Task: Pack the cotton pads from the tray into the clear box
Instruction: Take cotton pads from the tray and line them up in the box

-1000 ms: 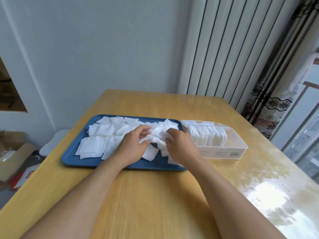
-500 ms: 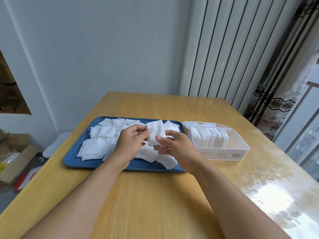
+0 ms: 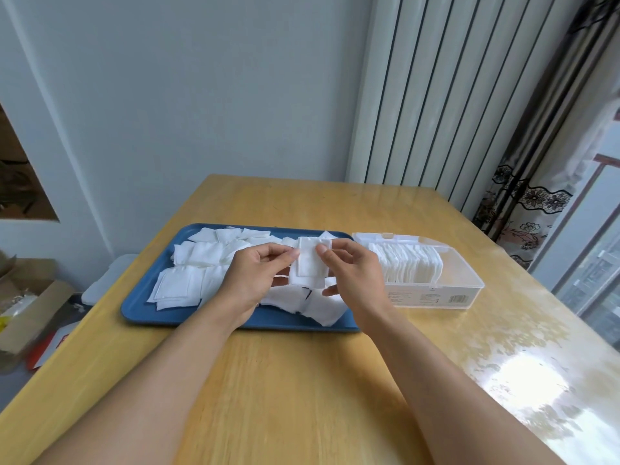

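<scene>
Hands are both up over the blue tray [image 3: 141,307], pinching a small stack of cotton pads [image 3: 309,263] between them. The left hand [image 3: 255,280] has thumb and fingertips on the stack's left edge, the right hand [image 3: 355,273] pinches the right edge (2 or more pads in the stack, hard to count). Loose pads [image 3: 201,260] lie on the tray under and left of the left hand. The clear box [image 3: 436,293] sits just right of the right hand, lid open, with a row of pads [image 3: 406,263] standing inside.
</scene>
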A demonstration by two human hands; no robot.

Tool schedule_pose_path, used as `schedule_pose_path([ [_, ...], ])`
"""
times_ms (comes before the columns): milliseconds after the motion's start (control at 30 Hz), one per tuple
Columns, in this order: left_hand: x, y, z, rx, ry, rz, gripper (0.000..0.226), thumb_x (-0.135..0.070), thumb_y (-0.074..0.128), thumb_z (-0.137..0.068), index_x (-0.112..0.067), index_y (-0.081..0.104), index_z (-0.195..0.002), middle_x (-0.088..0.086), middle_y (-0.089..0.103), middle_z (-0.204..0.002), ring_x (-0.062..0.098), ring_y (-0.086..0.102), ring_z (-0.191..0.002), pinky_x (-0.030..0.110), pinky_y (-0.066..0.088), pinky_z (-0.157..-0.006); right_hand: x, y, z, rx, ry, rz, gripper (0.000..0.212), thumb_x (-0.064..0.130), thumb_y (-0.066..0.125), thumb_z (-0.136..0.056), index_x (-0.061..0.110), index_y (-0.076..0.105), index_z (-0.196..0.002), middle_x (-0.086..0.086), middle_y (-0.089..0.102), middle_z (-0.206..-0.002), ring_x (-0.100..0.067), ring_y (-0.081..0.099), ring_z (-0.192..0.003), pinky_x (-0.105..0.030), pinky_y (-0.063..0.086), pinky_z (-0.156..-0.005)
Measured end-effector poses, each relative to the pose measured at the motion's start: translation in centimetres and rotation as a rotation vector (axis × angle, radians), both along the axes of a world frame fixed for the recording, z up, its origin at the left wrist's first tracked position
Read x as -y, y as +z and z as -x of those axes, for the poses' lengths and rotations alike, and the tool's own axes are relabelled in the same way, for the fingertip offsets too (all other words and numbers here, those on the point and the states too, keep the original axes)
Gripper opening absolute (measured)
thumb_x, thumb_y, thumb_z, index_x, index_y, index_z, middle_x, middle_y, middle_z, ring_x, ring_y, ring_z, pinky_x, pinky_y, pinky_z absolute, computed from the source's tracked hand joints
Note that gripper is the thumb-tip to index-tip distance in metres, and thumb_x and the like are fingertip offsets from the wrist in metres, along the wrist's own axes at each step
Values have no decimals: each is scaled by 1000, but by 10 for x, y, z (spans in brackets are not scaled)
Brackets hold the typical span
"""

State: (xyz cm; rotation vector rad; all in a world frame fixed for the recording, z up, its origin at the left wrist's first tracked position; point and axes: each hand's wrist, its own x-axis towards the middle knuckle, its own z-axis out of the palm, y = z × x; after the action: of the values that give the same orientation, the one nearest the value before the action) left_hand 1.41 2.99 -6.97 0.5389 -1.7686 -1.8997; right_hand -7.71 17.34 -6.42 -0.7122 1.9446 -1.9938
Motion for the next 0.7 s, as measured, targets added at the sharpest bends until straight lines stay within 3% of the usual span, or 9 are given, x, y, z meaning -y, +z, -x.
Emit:
schedule_pose_path([
  [100, 0, 0, 1, -12, 21, -32, 8, -16, 70, -95, -11, 71, -89, 12, 69, -87, 27, 63, -85, 44, 57, -86, 2, 0, 1, 44, -72, 43, 15, 29, 71, -95, 15, 72, -99, -7, 72, -101, -18, 68, -90, -30, 57, -56],
  [233, -1, 3, 0, -51, 79, -89, 4, -12, 64, -100, -10, 64, -96, 12, 72, -86, 28, 67, -82, 37, 61, -77, -2, 4, 5, 17, -145, 53, 12, 26, 70, -95, 14, 72, -94, 2, 65, -79, -6, 60, -64, -27, 53, -53],
  [433, -6, 4, 1, -38, 25, -115, 3, -9, 58, -103, -10, 60, -105, 19, 77, -102, 31, 75, -95, 37, 62, -84, 3, 0, -1, 34, -13, -15, 13, 27, 73, -93, 14, 72, -93, 1, 66, -80, -9, 58, -66, -24, 46, -48],
  [567, -12, 6, 0, -53, -56, -146, 10, -2, 49, -104, -8, 58, -105, 13, 77, -93, 26, 77, -86, 38, 61, -83, 4, -2, -2, 43, -45, -23, 18, 26, 76, -90, 11, 71, -99, -2, 70, -85, -10, 59, -64, -25, 43, -46],
  [700, -14, 9, 0, -84, -81, -233, 8, -13, 54, -104, -10, 60, -100, 9, 77, -94, 23, 76, -83, 39, 60, -85, 3, 2, -4, 40, -57, -24, 17, 24, 77, -90, 13, 70, -100, 3, 67, -79, -6, 58, -60, -25, 42, -45],
])
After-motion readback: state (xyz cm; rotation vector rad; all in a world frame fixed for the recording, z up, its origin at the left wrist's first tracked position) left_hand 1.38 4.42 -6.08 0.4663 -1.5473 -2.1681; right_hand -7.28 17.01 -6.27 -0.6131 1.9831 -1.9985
